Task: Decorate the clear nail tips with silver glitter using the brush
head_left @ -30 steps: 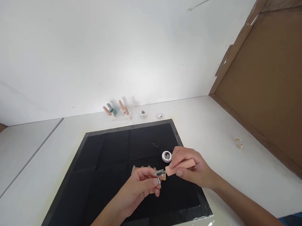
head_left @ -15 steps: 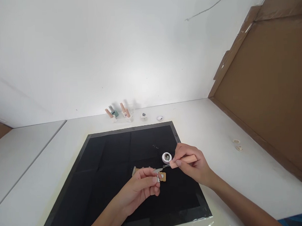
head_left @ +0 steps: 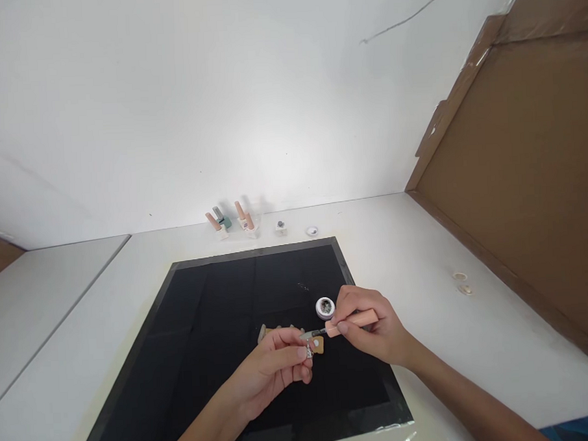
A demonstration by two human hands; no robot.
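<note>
Both hands meet over the black mat [head_left: 215,328]. Left hand [head_left: 276,367] pinches a small nail tip [head_left: 309,335] between thumb and fingers, a ring showing at its fingertips. Right hand [head_left: 371,327] grips a pink brush [head_left: 350,322], its bristle end touching the nail tip. Just beyond the right hand sits an open jar [head_left: 325,307]. Well beyond both hands, bottles [head_left: 230,220] line the table [head_left: 423,267] edge.

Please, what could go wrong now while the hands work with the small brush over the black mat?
The open little jar sits right beside the right hand, so a knuckle might knock it over. The brush tip meets a tiny piece pinched by the left hand; it could slip and smear the fingers or the black mat.
</note>
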